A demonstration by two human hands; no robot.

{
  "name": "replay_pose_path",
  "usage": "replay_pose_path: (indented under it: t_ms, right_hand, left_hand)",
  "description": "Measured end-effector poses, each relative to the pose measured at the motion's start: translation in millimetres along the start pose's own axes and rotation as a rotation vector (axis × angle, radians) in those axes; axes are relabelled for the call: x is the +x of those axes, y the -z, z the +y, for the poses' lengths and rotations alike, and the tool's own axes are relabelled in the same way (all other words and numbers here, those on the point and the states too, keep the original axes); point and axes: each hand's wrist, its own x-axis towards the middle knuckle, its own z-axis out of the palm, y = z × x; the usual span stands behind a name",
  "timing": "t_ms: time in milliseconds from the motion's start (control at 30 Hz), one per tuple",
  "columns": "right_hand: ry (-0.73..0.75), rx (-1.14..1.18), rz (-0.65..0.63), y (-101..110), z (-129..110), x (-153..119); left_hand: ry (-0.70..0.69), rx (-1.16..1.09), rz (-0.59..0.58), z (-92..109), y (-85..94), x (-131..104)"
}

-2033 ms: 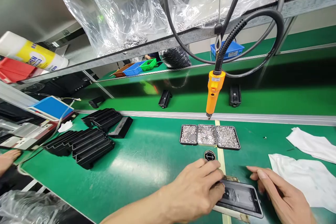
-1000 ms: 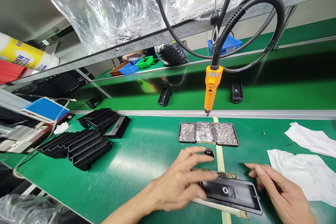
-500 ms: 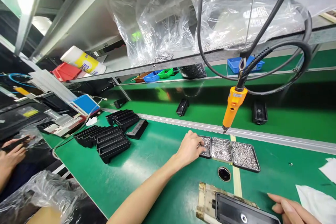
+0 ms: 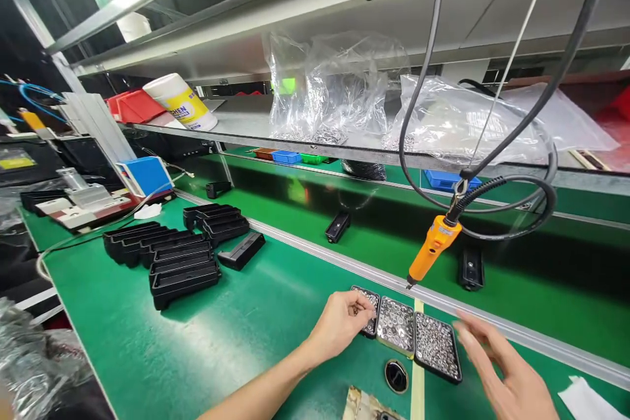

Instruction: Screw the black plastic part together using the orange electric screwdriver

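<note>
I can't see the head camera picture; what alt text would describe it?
A person's left hand pinches at small metal parts in the leftmost tray of three on a green workbench, while the right hand hovers open beside the trays. An orange electric screwdriver hangs on a cable above them, with stacked black plastic parts to the left.

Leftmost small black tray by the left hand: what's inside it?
The leftmost small black tray holds small silvery metal parts; the left hand fingertips cover its near-left corner, hiding what they pinch.
</note>
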Motion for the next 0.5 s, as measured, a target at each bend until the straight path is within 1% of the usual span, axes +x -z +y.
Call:
replay_pose_path:
  t_ms: [67,133,233,333,433,500]
  right_hand:
    - [0.071,0.044,-0.014,-13,-33,30]
    - [0.137,0.115,-0.027,-28,-57,54]
    - [0.184,0.225,-0.060,-46,-77,75]
    - [0.160,0.310,-0.038,-53,-81,76]
    - [0.120,0.399,-0.017,-53,-81,60]
    - [0.106,0.510,-0.057,-52,-87,44]
  left_hand:
    - [0.044,-0.096,0.010,4,-5.1,-12]
    - [0.058,-0.153,0.048,6,-9.9,-24]
    - [0.036,-0.194,0.116,7,-15.6,-38]
    - [-0.021,-0.242,0.144,6,-20.1,-47]
    - [-0.068,-0.264,0.138,7,-24.1,-54]
    - [-0.080,-0.265,0.137,10,-26.2,-59]
